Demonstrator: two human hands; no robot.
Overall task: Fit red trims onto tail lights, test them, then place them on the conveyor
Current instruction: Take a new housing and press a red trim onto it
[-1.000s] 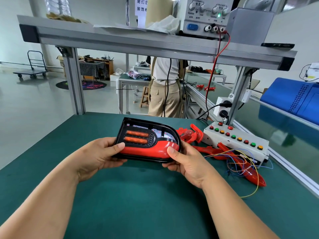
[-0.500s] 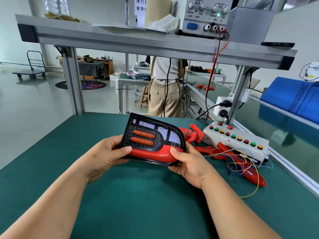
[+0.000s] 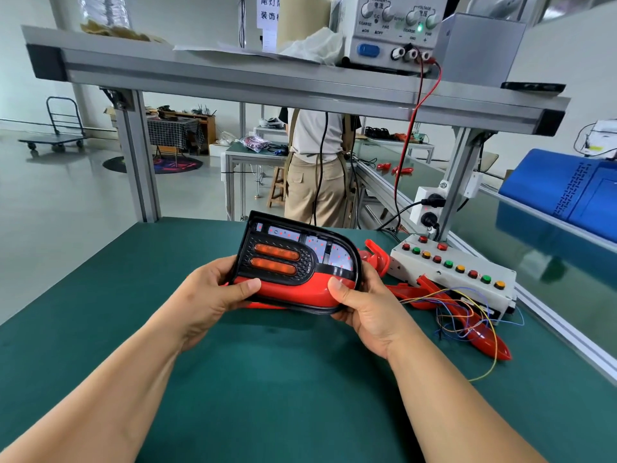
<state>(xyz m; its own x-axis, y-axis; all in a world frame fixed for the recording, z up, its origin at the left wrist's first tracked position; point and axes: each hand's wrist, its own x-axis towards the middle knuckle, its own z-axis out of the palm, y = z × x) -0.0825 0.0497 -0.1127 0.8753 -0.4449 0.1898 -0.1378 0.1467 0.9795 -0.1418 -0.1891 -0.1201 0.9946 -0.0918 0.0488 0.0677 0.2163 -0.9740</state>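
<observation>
Gripping the tail light (image 3: 293,262) at centre frame, tilted above the table (image 3: 100,295), the left hand (image 3: 207,295) and right hand (image 3: 364,305) clasped its ends, long axis left-right, with the conveyor (image 3: 417,182) at right, nearer the right hand.

The tail light (image 3: 302,243) is black plastic, matt and finely textured round its amber lenses, with a smooth, glossy red trim (image 3: 290,291) along its lower edge. Beneath it the table (image 3: 267,379) is matt green. To its right, loose red trims (image 3: 482,334) gleam beside a white plastic button box (image 3: 467,285). Above it runs a satin metal shelf (image 3: 267,85).
</observation>
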